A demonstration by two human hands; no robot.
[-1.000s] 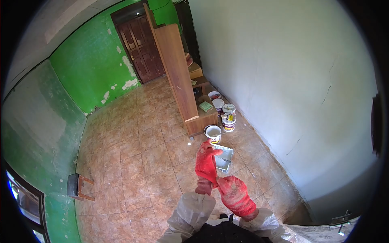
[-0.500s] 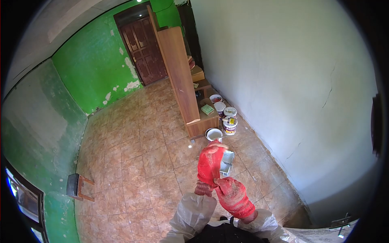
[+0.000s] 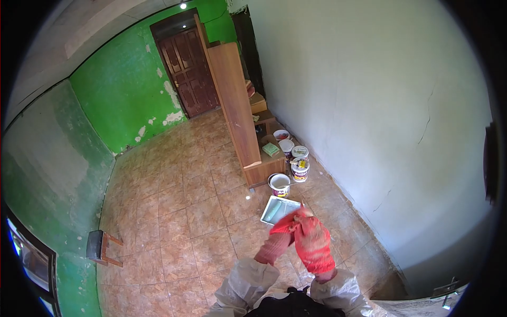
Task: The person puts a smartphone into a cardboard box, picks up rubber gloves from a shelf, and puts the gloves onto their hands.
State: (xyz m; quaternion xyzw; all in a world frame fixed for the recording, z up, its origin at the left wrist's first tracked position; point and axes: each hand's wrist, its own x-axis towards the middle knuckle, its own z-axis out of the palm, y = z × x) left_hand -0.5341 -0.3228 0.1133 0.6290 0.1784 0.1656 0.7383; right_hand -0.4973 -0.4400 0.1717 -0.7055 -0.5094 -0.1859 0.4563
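Observation:
Red work gloves cover both my hands. My left hand [image 3: 285, 224] reaches up and to the right, its pinkish knitted cuff [image 3: 274, 246] showing above the pale sleeve. Against it presses my right hand [image 3: 314, 240], fingers curled over the end of the left glove. The left fingers are hidden behind the right hand. Just beyond the hands, a white paint tray [image 3: 289, 201] lies on the floor with a light-blue roller [image 3: 273, 210] in it. A paint bucket [image 3: 279, 182] stands past the tray.
Several paint tubs, one labelled container [image 3: 300, 173] among them, stand along the white wall [image 3: 380, 105]. A wooden shelf unit [image 3: 235, 105] rises beside them, with a green packet [image 3: 271, 149]. A stool [image 3: 103, 247] lies at the left wall. Tiles [image 3: 174, 211] cover the floor.
My right hand has moved up from the left cuff to the finger end of the left glove. My left hand has dropped lower, tilting right, uncovering the tray and bucket.

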